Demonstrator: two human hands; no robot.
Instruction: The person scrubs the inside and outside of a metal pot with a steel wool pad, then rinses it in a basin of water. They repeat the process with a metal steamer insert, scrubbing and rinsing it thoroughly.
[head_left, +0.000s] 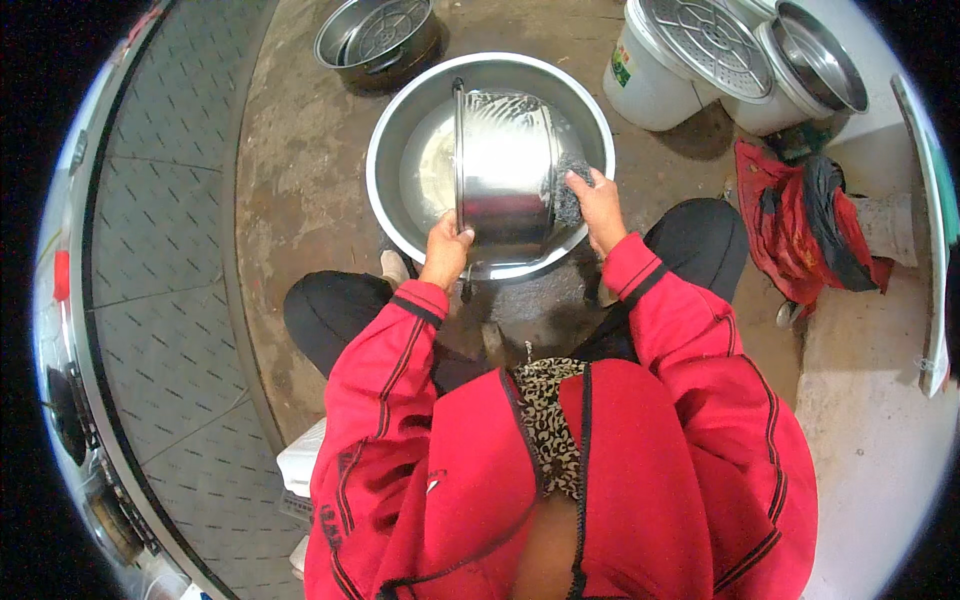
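A shiny stainless steel pot (504, 161) lies on its side in a large metal basin (384, 202) that holds water. Its rim faces left and its base faces right. My left hand (447, 247) grips the rim at the near side, thumb on the outside. In my right hand (600, 206) is a grey scouring pad (571, 191), pressed against the pot's base edge. Streaks of suds show on the far part of the pot's wall. A looped handle (502, 268) of the pot hangs over the basin's near rim. The pot's inside is hidden from me.
A dark steamer pot (382, 64) with a perforated insert stands beyond the basin. White plastic buckets (645, 86) at far right carry a perforated steamer plate (712, 45) and a steel bowl (821, 56). Red and black bags (795, 225) lie by the wall at right. Grey panelling (165, 225) runs along the left.
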